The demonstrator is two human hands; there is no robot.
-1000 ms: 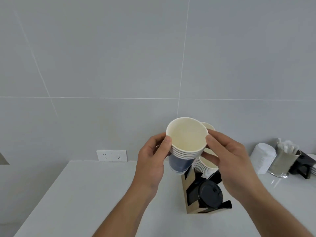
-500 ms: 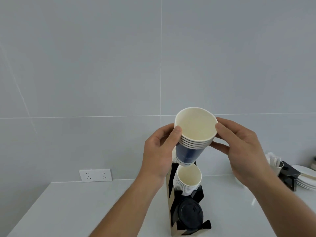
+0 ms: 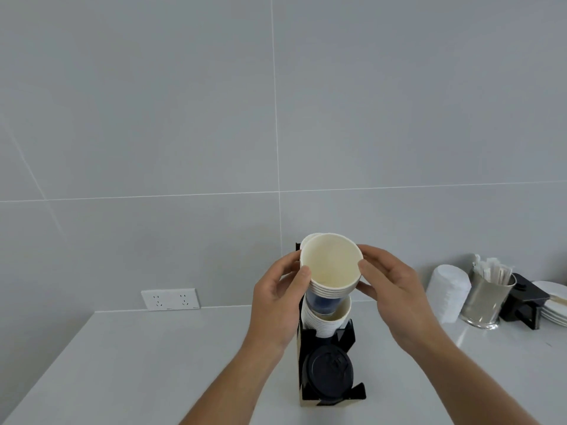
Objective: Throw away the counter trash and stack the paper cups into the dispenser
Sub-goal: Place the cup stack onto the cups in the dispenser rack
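Observation:
I hold a nested stack of paper cups, cream inside and dark blue outside, between both hands. My left hand grips its left rim and side. My right hand touches the right rim with its fingertips. The stack's blue bottom sits in the mouth of a white cup stack held in the black and tan dispenser. Another white cup rim shows behind the held stack. Black lids fill the dispenser's lower slot.
The white counter meets a grey tiled wall with a double socket. At the right stand a white lid stack, a steel cup of wrapped sticks, a black holder and white plates.
Both hands have lowered the held cup stack, so its bottom now enters the white stack in the dispenser. The view has shifted, showing more of the counter's right side.

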